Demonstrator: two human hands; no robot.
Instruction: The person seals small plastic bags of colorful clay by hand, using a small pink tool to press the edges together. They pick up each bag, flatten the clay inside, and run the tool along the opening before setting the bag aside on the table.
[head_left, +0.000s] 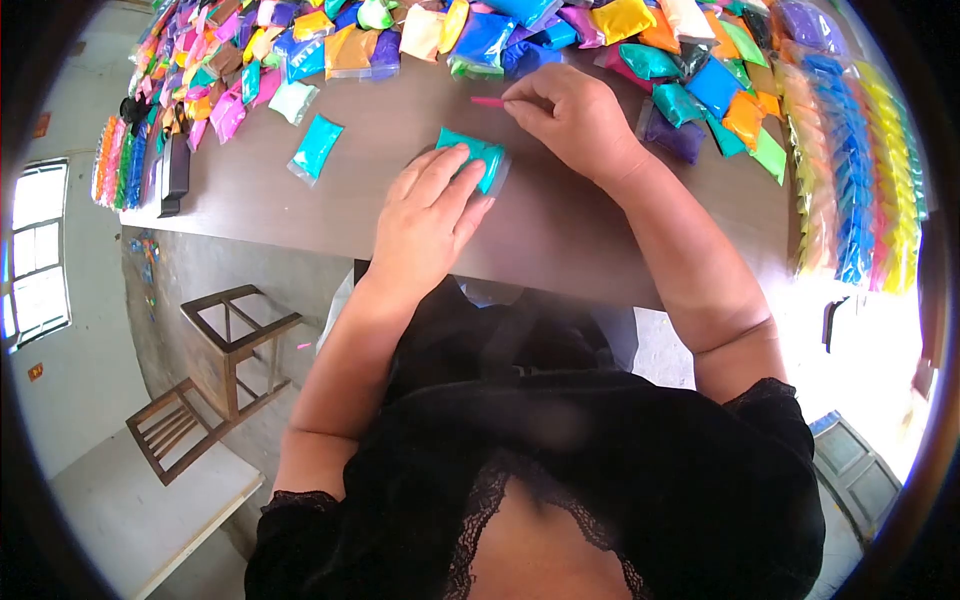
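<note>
Two hands are busy on a brown tabletop (pixel 560 230). The left hand (pixel 428 222) lies flat with its fingers spread out, and it presses down on a teal packet (pixel 478 152) of powder. The teal packet sits near the middle of the tabletop, partly hidden under the fingers. The right hand (pixel 575 118) is just behind it, and its fingertips pinch a thin pink stick (pixel 488 101). The pink stick pokes out to the side, just above the tabletop and close to the top edge of the teal packet. Another blue packet (pixel 316 148) lies by itself off to the left, well apart from the hands. A big pile of packets (pixel 480 35) in many colours fills the far edge of the tabletop. Long rows of packets (pixel 850 170) in orange, blue and yellow hang over the right side. A wooden chair (pixel 225 360) stands on the floor below.
</note>
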